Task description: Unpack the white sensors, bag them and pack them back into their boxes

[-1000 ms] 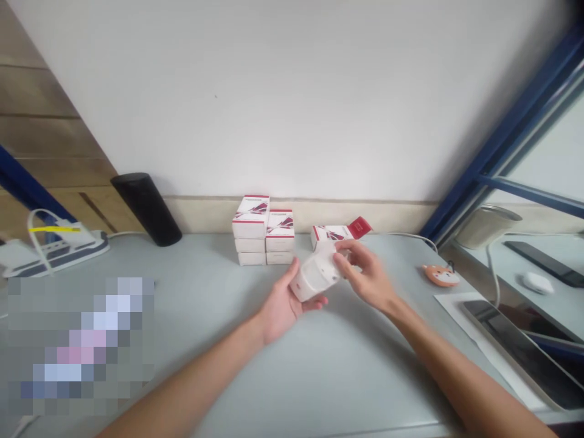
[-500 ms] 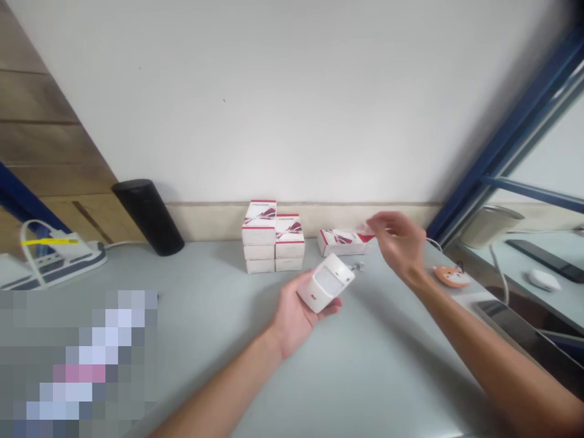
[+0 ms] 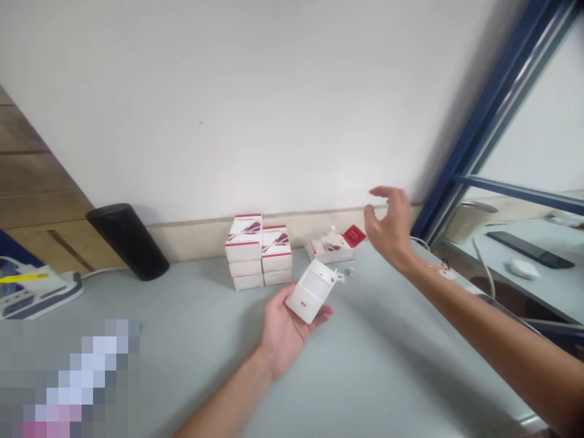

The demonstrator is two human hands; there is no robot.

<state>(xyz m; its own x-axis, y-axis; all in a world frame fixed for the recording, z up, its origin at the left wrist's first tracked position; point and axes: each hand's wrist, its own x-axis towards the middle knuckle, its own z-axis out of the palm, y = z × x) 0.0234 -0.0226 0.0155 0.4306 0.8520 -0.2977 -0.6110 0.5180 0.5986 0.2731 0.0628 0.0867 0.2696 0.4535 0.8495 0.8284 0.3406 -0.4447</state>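
A white motion sensor (image 3: 311,291) with a red mark rests in my left hand (image 3: 285,331), its window facing up and the fingers curled around its sides. Small white pieces (image 3: 345,275) lie on the table just beyond its upper corner. My right hand (image 3: 390,224) is raised in the air at the right, thumb and fingers apart, holding nothing. To its left is a small red and white box (image 3: 333,244) with its red inner flap folded open. Something small and whitish sits on top of that box, too small to name.
Several red and white boxes (image 3: 260,249) stand stacked against the wall. A black cylinder (image 3: 130,240) and a white power strip (image 3: 43,292) are at the left. At the right are a blue-framed glass panel (image 3: 456,164) and an orange object (image 3: 442,271), partly behind my arm.
My right hand has left the open box, spread its fingers and risen. A small whitish item now sits on the box. My left hand still holds the sensor; the view has shifted.
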